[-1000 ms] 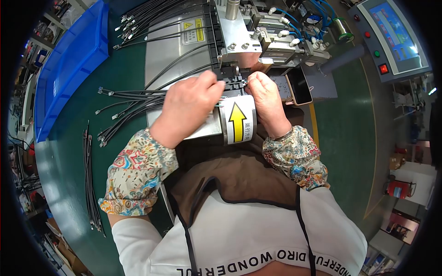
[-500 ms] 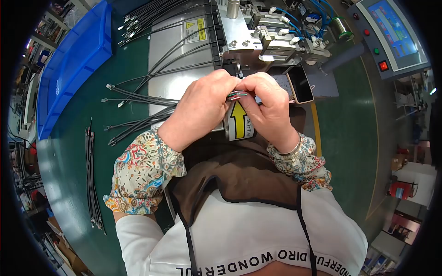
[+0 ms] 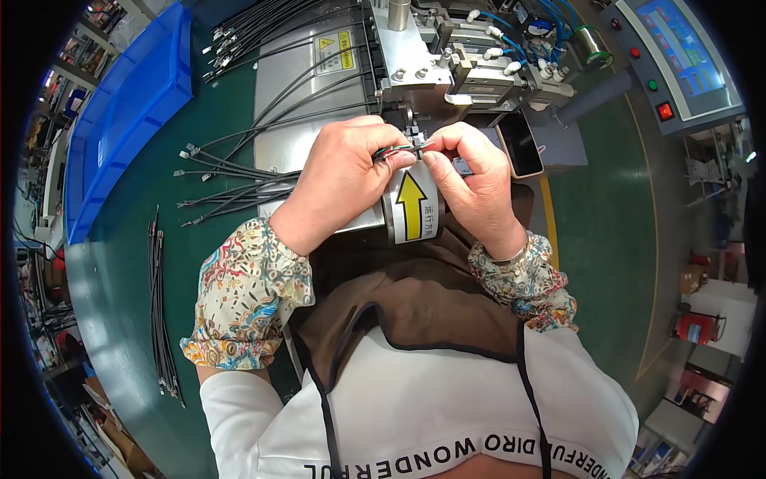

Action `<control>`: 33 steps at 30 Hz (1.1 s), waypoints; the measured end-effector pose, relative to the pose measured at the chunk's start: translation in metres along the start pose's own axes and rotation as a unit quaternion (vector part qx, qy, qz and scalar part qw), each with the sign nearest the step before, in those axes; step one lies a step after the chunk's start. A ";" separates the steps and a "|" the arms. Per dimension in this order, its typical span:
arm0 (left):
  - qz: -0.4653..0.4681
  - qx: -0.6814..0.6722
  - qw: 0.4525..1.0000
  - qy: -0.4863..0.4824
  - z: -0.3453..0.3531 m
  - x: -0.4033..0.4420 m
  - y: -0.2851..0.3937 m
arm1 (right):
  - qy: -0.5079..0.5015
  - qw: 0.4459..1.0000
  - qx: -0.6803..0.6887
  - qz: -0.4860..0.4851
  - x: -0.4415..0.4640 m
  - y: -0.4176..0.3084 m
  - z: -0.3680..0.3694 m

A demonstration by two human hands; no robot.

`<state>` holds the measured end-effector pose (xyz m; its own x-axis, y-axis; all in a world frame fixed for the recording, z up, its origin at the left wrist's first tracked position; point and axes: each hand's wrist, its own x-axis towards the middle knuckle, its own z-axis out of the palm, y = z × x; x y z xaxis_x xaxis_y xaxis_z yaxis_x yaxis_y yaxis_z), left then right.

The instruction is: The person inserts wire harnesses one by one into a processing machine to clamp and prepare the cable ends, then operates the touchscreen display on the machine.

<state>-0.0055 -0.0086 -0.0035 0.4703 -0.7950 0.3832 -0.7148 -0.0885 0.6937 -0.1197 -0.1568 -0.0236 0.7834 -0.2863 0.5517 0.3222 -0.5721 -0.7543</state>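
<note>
My left hand (image 3: pixel 339 172) is closed round a black cable close to its end. The cable's thin coloured wires (image 3: pixel 392 150), red, green and white, stick out between thumb and forefinger. Opposite it, my right hand (image 3: pixel 476 172) pinches the tips of these wires with thumb and forefinger; the exact contact is too small to make out. Both hands are just in front of a small dark holder (image 3: pixel 413 134) on the machine (image 3: pixel 415 60). Below the fingertips lies a label with a yellow arrow (image 3: pixel 412 207).
Several black cables (image 3: pixel 239 172) lie across the metal plate (image 3: pixel 279 96) to the left, others on the green table (image 3: pixel 112 295). A blue tray (image 3: pixel 132 120) stands far left. At right are a dark open box (image 3: pixel 520 144) and a control panel (image 3: pixel 678 60).
My hands have drawn slightly apart, and the right thumb and forefinger now meet at the wire tips. More of the coloured wires and the holder behind them shows.
</note>
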 end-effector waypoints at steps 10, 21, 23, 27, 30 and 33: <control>0.020 0.017 1.000 0.009 0.007 0.000 0.004 | -0.036 0.996 0.051 0.067 0.004 0.000 -0.006; 0.028 0.084 0.994 0.060 0.009 -0.004 0.004 | 0.078 0.995 -0.045 -0.037 -0.006 0.002 0.014; 0.035 0.149 0.986 0.063 0.010 -0.007 0.008 | 0.050 0.995 -0.078 -0.026 -0.004 -0.002 0.013; 0.063 0.223 0.971 0.066 0.014 -0.009 0.016 | 0.027 0.998 -0.050 0.033 0.001 -0.004 0.010; 0.044 0.158 0.985 0.047 0.014 -0.009 0.016 | 0.038 0.984 -0.142 -0.104 0.005 -0.001 0.005; 0.028 0.105 0.994 0.024 0.016 -0.009 0.008 | 0.056 0.944 -0.234 -0.227 0.004 0.003 0.002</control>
<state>-0.0240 -0.0116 -0.0111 0.4476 -0.7730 0.4496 -0.8306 -0.1731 0.5293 -0.1148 -0.1583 -0.0242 0.5524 0.0051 0.8336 0.3210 -0.9242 -0.2071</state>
